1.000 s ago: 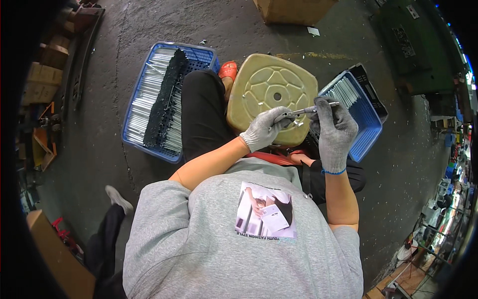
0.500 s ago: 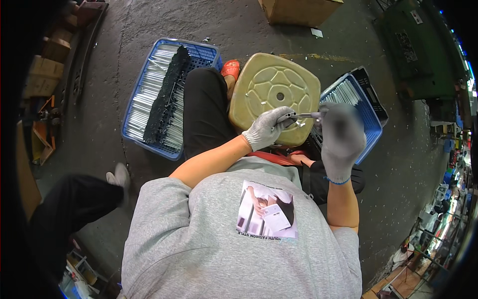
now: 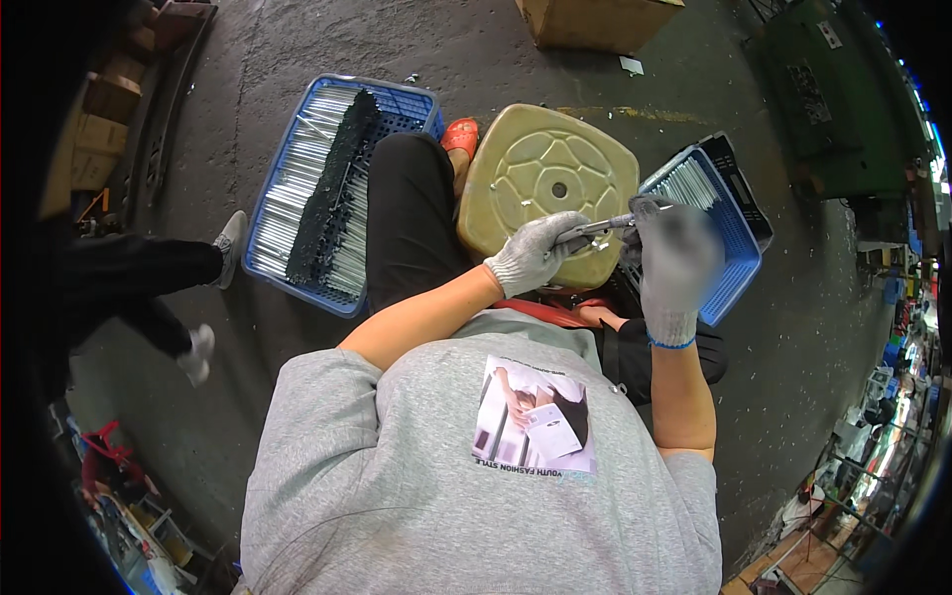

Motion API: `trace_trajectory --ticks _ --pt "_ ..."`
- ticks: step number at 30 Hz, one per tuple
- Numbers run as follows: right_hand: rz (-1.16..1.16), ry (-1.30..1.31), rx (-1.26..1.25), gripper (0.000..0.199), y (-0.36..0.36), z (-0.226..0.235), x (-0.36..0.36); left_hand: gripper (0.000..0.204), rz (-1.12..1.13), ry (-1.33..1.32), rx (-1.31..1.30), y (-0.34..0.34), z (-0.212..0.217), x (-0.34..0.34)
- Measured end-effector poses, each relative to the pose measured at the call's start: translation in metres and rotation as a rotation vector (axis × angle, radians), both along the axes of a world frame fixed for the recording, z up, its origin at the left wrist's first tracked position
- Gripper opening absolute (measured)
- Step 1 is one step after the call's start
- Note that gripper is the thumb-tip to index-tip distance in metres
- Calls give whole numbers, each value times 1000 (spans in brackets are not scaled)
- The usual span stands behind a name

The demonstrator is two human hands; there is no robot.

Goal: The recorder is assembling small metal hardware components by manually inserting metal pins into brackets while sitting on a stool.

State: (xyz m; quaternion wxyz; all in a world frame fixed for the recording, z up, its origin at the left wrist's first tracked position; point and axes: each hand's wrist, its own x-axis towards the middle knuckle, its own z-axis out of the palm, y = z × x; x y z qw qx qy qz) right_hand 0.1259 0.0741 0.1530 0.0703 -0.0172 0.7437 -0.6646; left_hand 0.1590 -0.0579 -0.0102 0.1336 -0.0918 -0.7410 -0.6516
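Passer-by's legs [image 3: 149, 288] now nearer — left crate [image 3: 297, 198].

Passer-by's legs [image 3: 149, 288] now farther in

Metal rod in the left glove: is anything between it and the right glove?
Nothing visible. The left hand grips the thin metal rod over the tan stool, and the rod's far end reaches the right hand, which is motion-blurred, so whether it touches there cannot be told.
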Motion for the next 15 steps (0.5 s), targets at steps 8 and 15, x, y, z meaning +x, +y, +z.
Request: trace_trajectory --ticks 8,15 --pt "239 419 368 11 -1 15 8 30 1 61 -1 2 -3 0" --pt "288 509 491 13 -2 16 19 32 -12 85 -42 -2 7 3"
